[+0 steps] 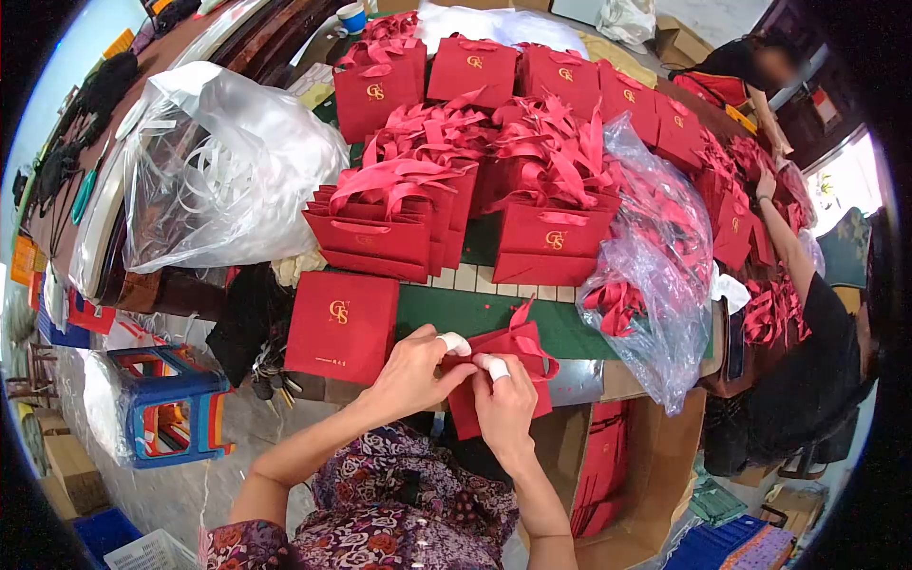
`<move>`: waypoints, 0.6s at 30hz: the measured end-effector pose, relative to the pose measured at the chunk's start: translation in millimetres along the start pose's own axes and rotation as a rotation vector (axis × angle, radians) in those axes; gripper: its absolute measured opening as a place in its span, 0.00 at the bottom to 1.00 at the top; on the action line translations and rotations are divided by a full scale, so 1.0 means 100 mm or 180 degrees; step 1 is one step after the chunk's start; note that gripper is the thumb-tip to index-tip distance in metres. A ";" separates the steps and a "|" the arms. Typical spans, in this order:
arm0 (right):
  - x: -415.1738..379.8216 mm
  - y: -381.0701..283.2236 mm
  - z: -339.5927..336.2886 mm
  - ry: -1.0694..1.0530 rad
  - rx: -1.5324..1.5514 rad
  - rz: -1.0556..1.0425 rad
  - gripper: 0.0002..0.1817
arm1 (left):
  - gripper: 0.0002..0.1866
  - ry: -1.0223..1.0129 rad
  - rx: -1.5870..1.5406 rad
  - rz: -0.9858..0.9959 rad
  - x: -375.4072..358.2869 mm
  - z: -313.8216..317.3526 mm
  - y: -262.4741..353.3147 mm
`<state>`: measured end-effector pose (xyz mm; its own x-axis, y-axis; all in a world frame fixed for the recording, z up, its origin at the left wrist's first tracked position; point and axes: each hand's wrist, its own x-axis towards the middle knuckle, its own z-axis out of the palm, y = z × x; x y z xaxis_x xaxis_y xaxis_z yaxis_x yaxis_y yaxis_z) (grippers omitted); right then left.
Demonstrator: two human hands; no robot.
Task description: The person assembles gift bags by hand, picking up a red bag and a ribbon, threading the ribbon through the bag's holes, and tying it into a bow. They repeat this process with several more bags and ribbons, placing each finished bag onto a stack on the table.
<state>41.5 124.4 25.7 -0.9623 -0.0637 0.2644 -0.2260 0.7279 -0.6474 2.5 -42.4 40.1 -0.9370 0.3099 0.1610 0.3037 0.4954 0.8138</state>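
A small red paper gift bag (521,391) with a red ribbon handle (525,334) stands at the table's near edge in front of me. My left hand (425,369) pinches near the bag's top left edge, its fingers bent. Right beside it, my right hand (505,391) is closed at the same top edge, the fingertips of both hands almost meeting. White wraps cover a finger on each hand. Whether ribbon lies between the fingertips is too small to make out. To the left lies a flat red bag (340,328) with a gold logo.
Rows of red bags with ribbon handles (556,237) stand behind my hands. A clear plastic bag of red ribbons (655,256) lies at right, a bag of white ribbons (223,171) at left. Below the table sits a cardboard box (660,475). Another person (798,351) works at right.
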 end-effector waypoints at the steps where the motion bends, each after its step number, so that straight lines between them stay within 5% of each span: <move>1: 0.01 -0.01 -0.02 -0.0005 -0.0003 -0.0010 0.12 | 0.12 -0.0047 -0.0031 0.0010 0.00 0.00 -0.02; 10: 0.45 0.00 -0.42 -0.0411 -0.0019 -0.0428 0.07 | 0.12 -0.0067 0.0260 0.0495 0.01 0.03 0.00; 12: 0.53 0.06 -0.46 -0.1459 -0.0268 -0.0273 0.10 | 0.12 -0.0018 0.0320 0.0578 0.00 0.04 0.03; 17: 0.77 0.32 -0.53 -0.1917 0.0667 -0.0209 0.14 | 0.13 -0.0023 0.0462 0.1074 -0.07 0.12 -0.04; 18: 0.85 0.33 -0.57 -0.2433 0.0760 0.0103 0.15 | 0.13 -0.0033 0.0457 0.1092 -0.07 0.10 -0.04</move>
<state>-39.4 181.7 67.4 -0.7866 -0.5581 -0.2641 -0.1393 0.5771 -0.8047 9.5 -38.2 30.6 -0.7750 0.4855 0.4046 0.6216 0.4698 0.6268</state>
